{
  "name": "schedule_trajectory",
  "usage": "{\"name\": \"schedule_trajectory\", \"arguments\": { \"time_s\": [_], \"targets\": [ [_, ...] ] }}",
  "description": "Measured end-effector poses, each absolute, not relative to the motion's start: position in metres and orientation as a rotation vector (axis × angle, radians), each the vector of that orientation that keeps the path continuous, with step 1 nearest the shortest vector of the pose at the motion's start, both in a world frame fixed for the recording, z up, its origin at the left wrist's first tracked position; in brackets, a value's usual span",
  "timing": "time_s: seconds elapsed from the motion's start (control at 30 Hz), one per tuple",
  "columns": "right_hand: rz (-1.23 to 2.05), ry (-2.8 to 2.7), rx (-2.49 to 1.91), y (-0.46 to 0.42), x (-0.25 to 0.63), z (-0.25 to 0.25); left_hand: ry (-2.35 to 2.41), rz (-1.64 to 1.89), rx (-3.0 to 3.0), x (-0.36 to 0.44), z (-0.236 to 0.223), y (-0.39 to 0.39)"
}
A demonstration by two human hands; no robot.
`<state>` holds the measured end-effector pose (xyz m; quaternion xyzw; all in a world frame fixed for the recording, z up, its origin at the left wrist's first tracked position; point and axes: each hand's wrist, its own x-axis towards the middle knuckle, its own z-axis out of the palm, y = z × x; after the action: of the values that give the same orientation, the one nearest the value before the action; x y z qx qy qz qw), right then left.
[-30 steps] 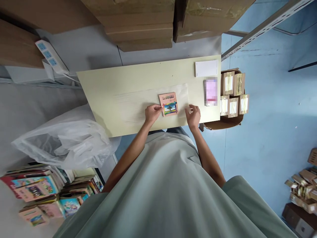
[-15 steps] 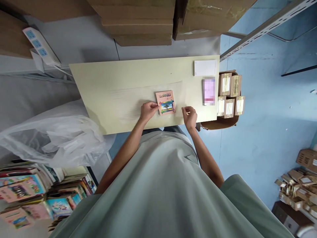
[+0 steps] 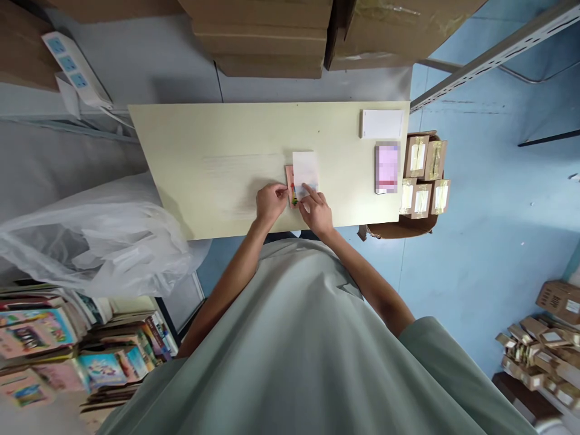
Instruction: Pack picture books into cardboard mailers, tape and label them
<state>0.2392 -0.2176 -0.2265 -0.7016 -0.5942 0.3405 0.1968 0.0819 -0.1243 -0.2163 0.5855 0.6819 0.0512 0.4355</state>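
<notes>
A small booklet (image 3: 290, 175) with a pink cover and a coloured picture lies on the pale tabletop in front of me. A white leaf (image 3: 306, 163) covers most of it, leaving a pink strip at the left; whether it is loose or part of the booklet I cannot tell. My left hand (image 3: 272, 202) is closed in a pinch at the booklet's left edge. Over the lower part of the leaf lies my right hand (image 3: 317, 211), its index finger stretched out across the white surface and its thumb apart near the lower edge.
At the table's (image 3: 203, 133) right end lie a white stack of paper (image 3: 383, 124) and a blurred pink-purple item (image 3: 386, 168). Beyond it stands an open carton (image 3: 408, 229) of small boxes. A plastic bag (image 3: 104, 248) hangs at left, above stacked books (image 3: 104, 368). Large cartons (image 3: 263, 36) line the back.
My right hand has moved left from beside the booklet onto it. A white leaf now covers most of the cover, which was fully visible before. My left hand has stayed at the left edge.
</notes>
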Motion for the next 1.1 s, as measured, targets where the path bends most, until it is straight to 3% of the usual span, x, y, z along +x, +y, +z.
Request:
{"name": "schedule_trajectory", "arguments": {
  "time_s": [0.5, 0.73, 1.1],
  "targets": [
    [1.191, -1.778, -1.862, -0.204, 0.264, -0.216, 1.827, 0.241, 1.360, 0.110, -0.222, -0.155],
    [0.940, -1.562, -2.161, -0.139, 0.287, -0.234, 1.700, 0.286, 1.390, 0.113, -0.227, -0.164],
    [0.956, -1.447, -2.358, -0.088, 0.285, -0.250, 1.913, 0.192, 1.341, 0.179, -0.219, -0.169]
  ]
}}
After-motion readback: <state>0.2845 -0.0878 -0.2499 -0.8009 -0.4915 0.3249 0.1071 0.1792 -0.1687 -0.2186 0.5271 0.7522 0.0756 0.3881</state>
